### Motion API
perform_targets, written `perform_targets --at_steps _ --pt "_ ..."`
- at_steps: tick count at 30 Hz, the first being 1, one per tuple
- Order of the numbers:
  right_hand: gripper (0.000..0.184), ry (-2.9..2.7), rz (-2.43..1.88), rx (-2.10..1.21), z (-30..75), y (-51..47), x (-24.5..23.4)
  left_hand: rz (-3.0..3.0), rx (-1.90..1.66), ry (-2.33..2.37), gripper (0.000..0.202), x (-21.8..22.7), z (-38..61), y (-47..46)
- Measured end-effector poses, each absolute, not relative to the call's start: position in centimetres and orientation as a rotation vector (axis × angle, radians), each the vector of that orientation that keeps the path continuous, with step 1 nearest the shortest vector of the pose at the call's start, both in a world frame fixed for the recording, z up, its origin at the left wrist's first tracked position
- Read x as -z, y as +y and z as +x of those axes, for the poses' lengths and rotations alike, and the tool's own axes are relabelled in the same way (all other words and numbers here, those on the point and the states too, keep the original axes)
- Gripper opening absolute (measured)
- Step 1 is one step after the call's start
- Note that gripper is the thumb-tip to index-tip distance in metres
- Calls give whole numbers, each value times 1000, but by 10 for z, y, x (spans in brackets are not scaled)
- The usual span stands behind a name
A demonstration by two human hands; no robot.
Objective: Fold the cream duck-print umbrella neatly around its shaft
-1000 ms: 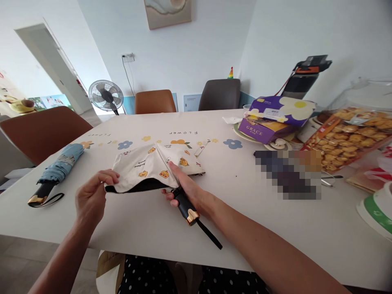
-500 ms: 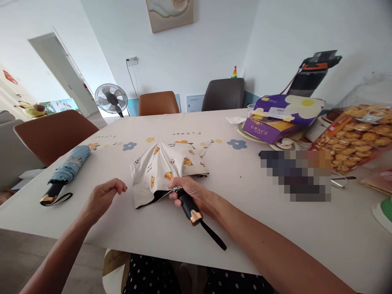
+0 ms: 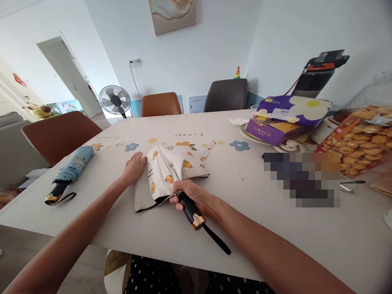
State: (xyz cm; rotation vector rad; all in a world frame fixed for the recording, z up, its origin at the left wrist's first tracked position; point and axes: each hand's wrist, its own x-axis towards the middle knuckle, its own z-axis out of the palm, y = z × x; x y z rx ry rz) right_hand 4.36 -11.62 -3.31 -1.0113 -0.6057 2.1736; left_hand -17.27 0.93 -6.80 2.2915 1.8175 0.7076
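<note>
A cream folding umbrella (image 3: 167, 173) with small orange cartoon prints lies collapsed on the white table (image 3: 190, 228). My right hand (image 3: 191, 194) is closed round its black handle, which ends in a gold band and a black wrist strap (image 3: 216, 241). My left hand (image 3: 134, 167) lies on the left edge of the canopy fabric, fingers stretched forward and flat. A second umbrella (image 3: 69, 173), light blue and rolled up, rests near the table's left edge, apart from both hands.
Brown chairs (image 3: 59, 134) stand at the left and far side. A purple flowered box (image 3: 283, 118), plates and a bag of biscuits (image 3: 358, 141) crowd the right of the table. A standing fan (image 3: 114, 100) is behind.
My left hand let go of the canopy edge, drew back, then moved forward and came down flat on the fabric. The spread canopy has folded in toward the shaft.
</note>
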Motion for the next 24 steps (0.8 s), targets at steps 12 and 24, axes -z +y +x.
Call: perform_targets --at_steps 12,24 --pt "5 -655 -945 -2080 47 -115 28 2820 -1024 1032 35 32 -127 -103" --pt "16 -671 -861 -2070 48 -112 33 2766 -935 910 15 48 -125 -96"
